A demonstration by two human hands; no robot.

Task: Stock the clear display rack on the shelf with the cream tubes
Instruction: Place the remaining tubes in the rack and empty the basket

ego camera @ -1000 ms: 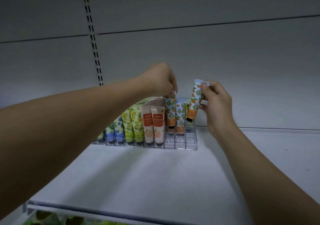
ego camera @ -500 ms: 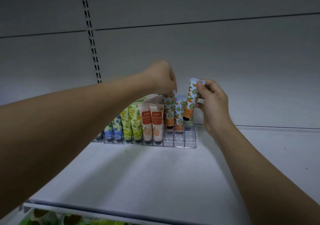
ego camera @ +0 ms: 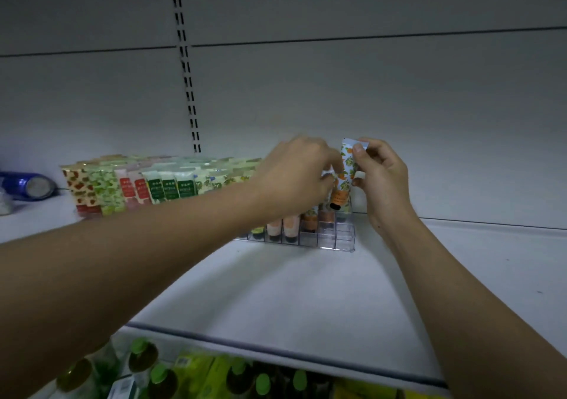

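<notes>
While pinched near its crimped top between thumb and fingers of the right hand (ego camera: 382,180), pale orange-printed cream tube (ego camera: 345,177) hangs cap-down, slightly tilted, just above the right end of the clear plastic display rack (ego camera: 337,239) on the white shelf (ego camera: 291,291). Left hand (ego camera: 294,180) curled over the tubes already standing in the rack, fingertips down among the orange-printed tubes (ego camera: 310,219) beside the held one; whether actually pinching one or only steadying it, cannot tell, since the knuckles hide the contact. Peach tubes (ego camera: 282,226) upright in the slots further left, more tubes beyond them hidden by the forearm. Front slots at the rack's right end visibly unfilled. Second rack of assorted tubes (ego camera: 138,183) further left on the shelf, blurred; blue can (ego camera: 27,185) lying on its side at the far left edge.

Likely risks: black cap catching on a slot divider because of the tilt, leaving the tube leaning instead of seated; light rack sliding or tipping under a sideways push; left hand's fingers crowding the target slot and blocking entry; neighbouring tubes knocked askew on withdrawal. Straightening to vertical before lowering probably advisable.
</notes>
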